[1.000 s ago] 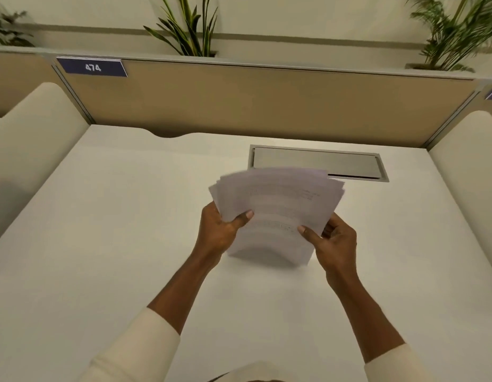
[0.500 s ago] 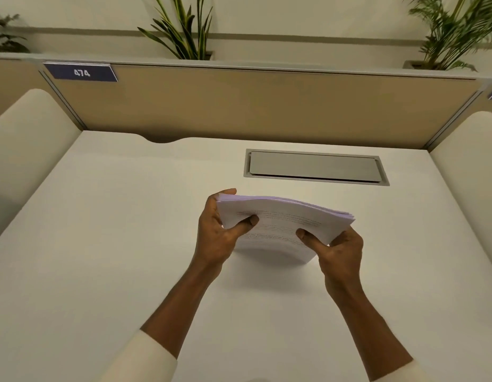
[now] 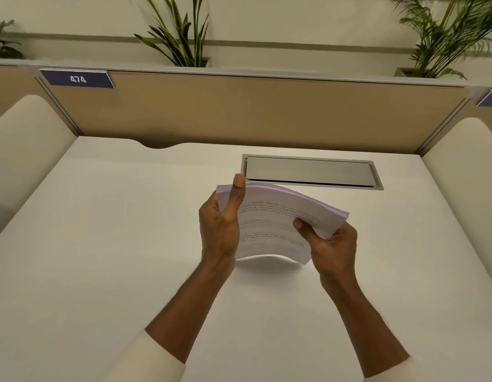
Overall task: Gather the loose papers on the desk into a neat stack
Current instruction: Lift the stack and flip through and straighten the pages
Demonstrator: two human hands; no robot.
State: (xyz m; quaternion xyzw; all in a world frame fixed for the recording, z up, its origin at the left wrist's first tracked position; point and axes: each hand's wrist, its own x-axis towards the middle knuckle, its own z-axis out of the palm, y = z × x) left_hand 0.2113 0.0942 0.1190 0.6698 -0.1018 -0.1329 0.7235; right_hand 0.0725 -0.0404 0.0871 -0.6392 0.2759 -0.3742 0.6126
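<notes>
A stack of white printed papers [image 3: 272, 224] is held between both hands above the middle of the white desk [image 3: 115, 244]. The sheets bow upward and their near edge hangs just over the desktop. My left hand [image 3: 221, 230] grips the stack's left side, thumb pointing up along the far corner. My right hand [image 3: 331, 245] grips the right near corner, thumb lying on the top sheet. The sheet edges look roughly lined up, slightly fanned at the right end.
A flat metal cable hatch [image 3: 311, 172] is set into the desk just behind the papers. A tan partition [image 3: 253, 111] with a "474" label [image 3: 78, 79] closes the back. Padded side panels [image 3: 26, 139] flank the desk. Plants [image 3: 181, 34] stand beyond.
The papers were fanned out and upright a second ago; they have since been tipped flatter and squared together. My left thumb has moved up to the stack's far left corner.
</notes>
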